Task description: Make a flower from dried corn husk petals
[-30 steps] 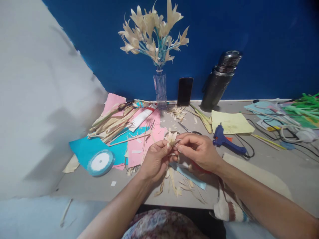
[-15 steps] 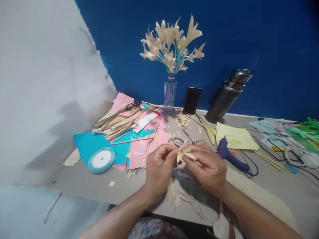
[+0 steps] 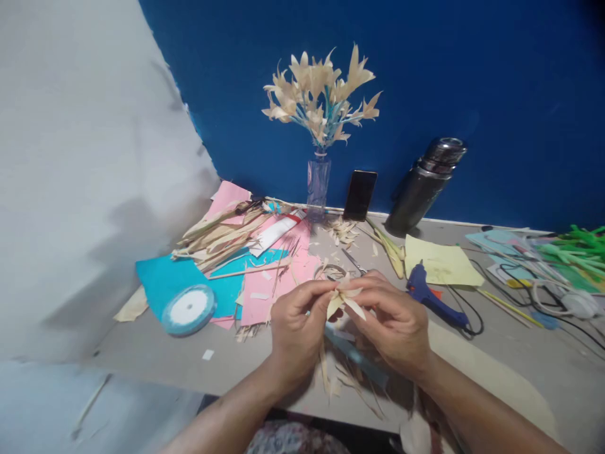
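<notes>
Between my two hands is a pale flower (image 3: 344, 299) with pointed petals, like dried husk. My left hand (image 3: 302, 321) pinches its left side between thumb and fingers. From the right, my right hand (image 3: 394, 318) grips a petal, fingers closed. The flower's underside is hidden. Just beyond my fingers lie scissors (image 3: 353, 261), partly covered by my right hand. Husk scraps (image 3: 357, 384) litter the table below my hands. At the back, similar husk flowers (image 3: 321, 88) on blue stems stand in a clear bottle (image 3: 318, 189).
A blue glue gun (image 3: 435, 299) with its cord lies right of my hands, beside yellow paper (image 3: 444, 261). A ribbon spool (image 3: 189, 310) rests on blue felt (image 3: 154, 277) at left, near dried husks (image 3: 222, 236). A phone (image 3: 360, 195) and a flask (image 3: 423, 189) stand against the wall.
The flower's petals now appear more spread and face me more. Both hands still hold it. The whole view has shifted slightly, with the background a little lower and further left.
</notes>
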A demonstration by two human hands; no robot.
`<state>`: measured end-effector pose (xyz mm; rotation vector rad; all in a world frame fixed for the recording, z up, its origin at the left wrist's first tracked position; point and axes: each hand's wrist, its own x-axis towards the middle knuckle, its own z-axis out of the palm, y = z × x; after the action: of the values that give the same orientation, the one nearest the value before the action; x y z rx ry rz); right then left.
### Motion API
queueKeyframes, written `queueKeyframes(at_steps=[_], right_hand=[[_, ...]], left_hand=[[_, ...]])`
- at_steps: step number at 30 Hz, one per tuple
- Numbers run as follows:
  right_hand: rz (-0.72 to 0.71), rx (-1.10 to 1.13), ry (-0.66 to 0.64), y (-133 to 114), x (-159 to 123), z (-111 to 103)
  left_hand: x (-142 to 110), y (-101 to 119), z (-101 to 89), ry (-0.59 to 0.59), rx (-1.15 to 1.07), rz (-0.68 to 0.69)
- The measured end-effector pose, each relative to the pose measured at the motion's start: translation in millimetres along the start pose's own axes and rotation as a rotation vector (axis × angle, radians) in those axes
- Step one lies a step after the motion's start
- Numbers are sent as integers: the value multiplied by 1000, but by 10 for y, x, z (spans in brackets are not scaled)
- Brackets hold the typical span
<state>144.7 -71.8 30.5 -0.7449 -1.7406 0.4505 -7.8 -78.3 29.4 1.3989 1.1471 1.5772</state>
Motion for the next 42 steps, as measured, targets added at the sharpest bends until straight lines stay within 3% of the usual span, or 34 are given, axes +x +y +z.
queueKeyframes(at_steps=[3, 6, 12, 19, 23, 29, 31, 33, 38, 42], right_hand=[[108, 75, 22, -15, 11, 20], [281, 209, 10, -31, 26, 36], [536, 417, 92, -6, -5, 84], [740, 648, 151, 60, -48, 177], [760, 663, 242, 98, -46, 198], [674, 543, 216, 71, -22, 175], [633, 457, 211, 40, -12, 150], [555, 347, 195, 8, -10, 121], [350, 142, 133, -51, -44, 72], [254, 141, 60, -67, -58, 59]], left_hand=[[23, -14, -3, 61, 249, 345], [57, -7, 9, 102, 397, 518], [101, 3, 56, 148, 491, 582], [106, -93, 64, 84, 590, 690], [95, -160, 70, 35, 614, 716], [61, -210, 88, 40, 534, 753], [40, -182, 96, 42, 444, 689], [32, -119, 92, 36, 294, 516], [93, 42, 16, -101, -221, -165], [149, 25, -43, -223, -561, -362]])
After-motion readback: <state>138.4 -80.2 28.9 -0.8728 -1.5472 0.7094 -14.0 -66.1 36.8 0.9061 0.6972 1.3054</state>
